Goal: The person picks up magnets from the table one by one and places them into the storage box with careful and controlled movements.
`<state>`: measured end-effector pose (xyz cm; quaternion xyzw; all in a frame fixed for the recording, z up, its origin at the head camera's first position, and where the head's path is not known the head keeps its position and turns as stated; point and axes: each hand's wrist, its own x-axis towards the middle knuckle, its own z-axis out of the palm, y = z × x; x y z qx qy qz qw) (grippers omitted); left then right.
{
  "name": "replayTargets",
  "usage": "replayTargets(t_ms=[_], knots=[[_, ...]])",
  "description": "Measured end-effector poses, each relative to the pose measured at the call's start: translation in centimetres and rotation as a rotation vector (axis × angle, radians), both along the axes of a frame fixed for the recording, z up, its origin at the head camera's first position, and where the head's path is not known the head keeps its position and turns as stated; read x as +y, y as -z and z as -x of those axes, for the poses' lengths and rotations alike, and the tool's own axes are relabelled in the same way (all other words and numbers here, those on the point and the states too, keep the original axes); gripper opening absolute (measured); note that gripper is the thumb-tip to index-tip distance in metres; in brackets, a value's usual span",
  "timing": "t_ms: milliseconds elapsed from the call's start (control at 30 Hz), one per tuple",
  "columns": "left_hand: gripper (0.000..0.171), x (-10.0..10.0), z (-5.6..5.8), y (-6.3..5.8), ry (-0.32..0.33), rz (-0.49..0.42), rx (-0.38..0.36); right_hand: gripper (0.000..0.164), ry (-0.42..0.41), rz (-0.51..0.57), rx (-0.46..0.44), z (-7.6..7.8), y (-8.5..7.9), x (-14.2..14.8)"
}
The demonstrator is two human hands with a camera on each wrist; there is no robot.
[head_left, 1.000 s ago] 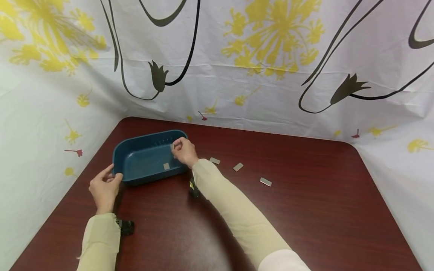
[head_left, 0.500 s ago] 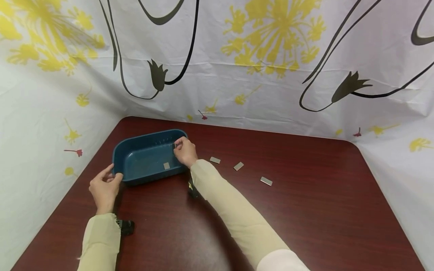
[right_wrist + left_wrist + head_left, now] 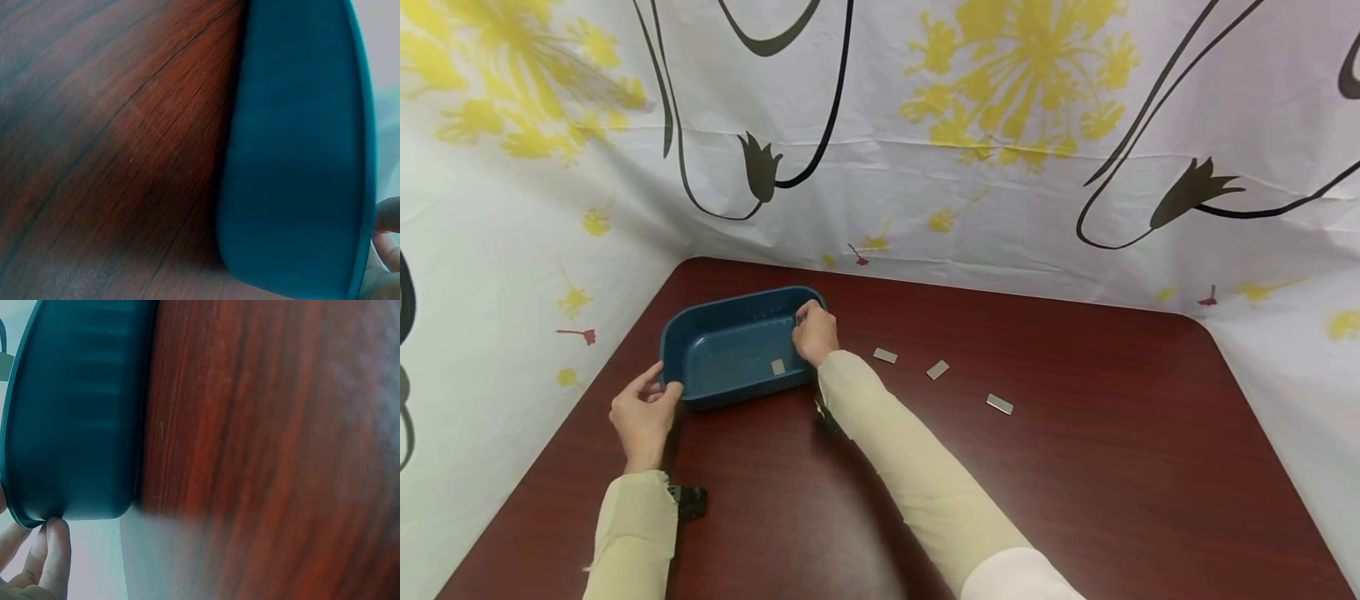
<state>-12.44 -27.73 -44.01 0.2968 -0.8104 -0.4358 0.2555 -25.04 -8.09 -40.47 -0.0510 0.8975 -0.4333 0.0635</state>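
Observation:
A blue plastic tub [image 3: 730, 400] stands at the table's far left. My left hand [image 3: 643, 417] grips its near left corner, thumb and fingers at the rim; the left wrist view shows the fingertips [image 3: 57, 540] against the tub's outer end. Over the tub's right end, my right hand [image 3: 816, 335] pinches a small flat metallic rectangle, mostly covered by the fingers. Another metallic rectangle [image 3: 778, 367] lies on the tub floor. In the right wrist view the tub wall [image 3: 294, 144] hides much of that hand, and the held piece cannot be seen.
Right of the tub, three more metallic rectangles lie apart on the dark red table [image 3: 1075, 467]: a left one [image 3: 885, 355], a middle one [image 3: 937, 369] and a right one [image 3: 999, 404]. A patterned white cloth [image 3: 880, 167] hangs behind the table and along its left side.
My right hand has shifted slightly right within the tub and turned, so less of the pinched rectangle shows. The left hand keeps its grip. The whole head view has swung slightly.

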Motion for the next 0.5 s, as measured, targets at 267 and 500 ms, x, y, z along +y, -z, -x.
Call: replayTargets(t_ms=[267, 500], knots=[[0.039, 0.08, 0.12, -0.16, -0.006, 0.0, 0.016, 0.015, -0.009, -0.039, -0.004, 0.22, 0.06, -0.07], [0.04, 0.09, 0.03, -0.03, -0.002, -0.004, 0.014, 0.014, 0.025, 0.042, -0.032, 0.15, 0.01, 0.2]])
